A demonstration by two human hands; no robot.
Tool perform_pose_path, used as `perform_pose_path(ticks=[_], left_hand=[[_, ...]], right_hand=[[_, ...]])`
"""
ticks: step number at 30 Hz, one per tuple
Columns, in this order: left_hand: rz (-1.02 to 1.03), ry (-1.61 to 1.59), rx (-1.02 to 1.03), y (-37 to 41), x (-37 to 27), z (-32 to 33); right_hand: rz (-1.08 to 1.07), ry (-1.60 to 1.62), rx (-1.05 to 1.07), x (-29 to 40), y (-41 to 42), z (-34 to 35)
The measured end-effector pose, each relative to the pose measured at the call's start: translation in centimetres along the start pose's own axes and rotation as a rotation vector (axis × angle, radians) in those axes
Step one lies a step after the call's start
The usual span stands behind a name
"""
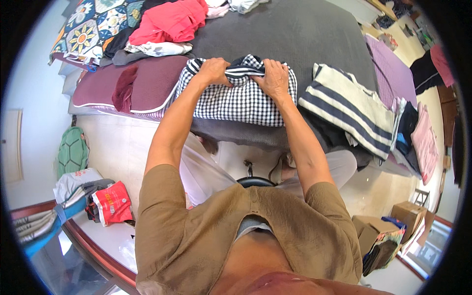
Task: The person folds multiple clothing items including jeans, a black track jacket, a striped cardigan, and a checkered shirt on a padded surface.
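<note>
A black-and-white checked garment point(239, 105) lies in front of me on the edge of a dark grey cover point(287, 33). Its far edge has a dark band with white stripes, gathered up in folds. My left hand point(214, 72) grips that edge on one side, thumb toward me. On the other side my right hand point(273, 77) holds the same edge, its fingers over the top of the cloth. To the right of my right hand lies a folded cream knit garment point(343, 107) with dark stripes.
A maroon mat point(155, 79) bears a dark red cloth point(124, 88). Behind it sits a pile with a pink-red garment point(171, 22). Folded clothes point(424, 143) lie far right. Bags, including a red one point(112, 202), stand on the floor at left; cardboard boxes point(368, 232) stand at right.
</note>
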State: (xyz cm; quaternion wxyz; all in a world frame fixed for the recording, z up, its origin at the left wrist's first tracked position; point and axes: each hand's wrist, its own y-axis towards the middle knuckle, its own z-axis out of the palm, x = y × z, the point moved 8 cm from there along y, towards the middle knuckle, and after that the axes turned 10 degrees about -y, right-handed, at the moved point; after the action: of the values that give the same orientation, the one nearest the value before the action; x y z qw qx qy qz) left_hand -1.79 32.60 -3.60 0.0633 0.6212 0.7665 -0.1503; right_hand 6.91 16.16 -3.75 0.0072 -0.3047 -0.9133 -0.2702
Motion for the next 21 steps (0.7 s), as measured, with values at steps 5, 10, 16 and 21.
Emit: perform_pose_path(ticks=[5,10,16,21], left_hand=[[0.001,-0.11,0.166,0.6,0.2,-1.8],[0.115,-0.046,0.038,-0.7,-0.4,-0.9],[0.132,-0.084,-0.066,-4.2,-1.9,-3.1],[0.148,-0.018,-0.127,-5.6,-2.9,-4.5]], right_hand=[[0.019,0.042,0.431,-0.9,2.9,2.2],[-0.044,0.118,0.248,0.6,0.9,-2.0],[-0.049,0.084,0.209,1.0,0.5,-1.8],[-0.231,0.245,0.011,2.0,0.5,-3.8]])
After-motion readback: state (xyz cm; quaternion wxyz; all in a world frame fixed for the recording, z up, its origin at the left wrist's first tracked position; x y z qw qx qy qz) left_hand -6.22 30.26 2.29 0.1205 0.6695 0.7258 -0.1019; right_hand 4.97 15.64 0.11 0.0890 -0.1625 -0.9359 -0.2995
